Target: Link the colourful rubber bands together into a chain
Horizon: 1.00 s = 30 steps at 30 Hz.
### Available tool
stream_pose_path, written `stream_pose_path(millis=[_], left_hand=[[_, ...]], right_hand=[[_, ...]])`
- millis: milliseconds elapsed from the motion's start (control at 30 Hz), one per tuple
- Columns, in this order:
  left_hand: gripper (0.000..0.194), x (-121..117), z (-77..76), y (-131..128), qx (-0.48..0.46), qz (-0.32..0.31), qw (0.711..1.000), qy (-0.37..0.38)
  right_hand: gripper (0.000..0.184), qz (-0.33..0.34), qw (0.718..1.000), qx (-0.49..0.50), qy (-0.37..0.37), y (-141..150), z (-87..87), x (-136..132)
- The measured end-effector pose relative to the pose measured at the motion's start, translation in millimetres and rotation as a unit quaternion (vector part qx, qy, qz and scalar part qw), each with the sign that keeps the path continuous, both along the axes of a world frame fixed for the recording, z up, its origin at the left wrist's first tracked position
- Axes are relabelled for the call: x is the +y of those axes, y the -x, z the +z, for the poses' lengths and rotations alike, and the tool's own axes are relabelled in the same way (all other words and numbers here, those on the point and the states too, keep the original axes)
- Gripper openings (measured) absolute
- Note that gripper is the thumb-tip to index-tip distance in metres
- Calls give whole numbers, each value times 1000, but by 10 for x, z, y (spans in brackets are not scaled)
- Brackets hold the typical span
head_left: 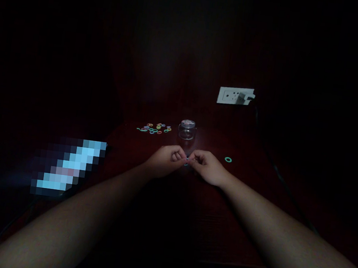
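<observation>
My left hand point(169, 160) and my right hand point(205, 166) meet over the dark red table, thumbs and fingers pinched. Between their fingertips is a small pale blue hair tie point(186, 165), mostly covered by the fingers. Just beyond the hands a clear lidded jar point(186, 131) stands upright. To its left lies a loose scatter of small coloured hair ties point(153, 129). One green hair tie point(228, 160) rests apart, to the right of my right hand.
A bright, pixelated screen point(74, 166) is at the left. On the back wall is a white power socket point(227, 95) with a plug point(246, 97) in it. A dark cable point(279, 175) runs along the right side. The surroundings are very dark.
</observation>
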<state>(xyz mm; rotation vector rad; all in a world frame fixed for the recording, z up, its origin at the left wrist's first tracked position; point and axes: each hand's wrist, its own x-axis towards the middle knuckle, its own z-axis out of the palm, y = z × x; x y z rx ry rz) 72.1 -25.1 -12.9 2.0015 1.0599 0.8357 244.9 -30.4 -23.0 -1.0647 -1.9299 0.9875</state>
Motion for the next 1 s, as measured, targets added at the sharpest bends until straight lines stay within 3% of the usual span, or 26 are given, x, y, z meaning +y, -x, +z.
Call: stream_pose_path(millis=[1000], left_hand=[[24,10,-28,8,12,-10,1000,11]], right_hand=[[16,1,1000,-22,-6,11,44,-34]])
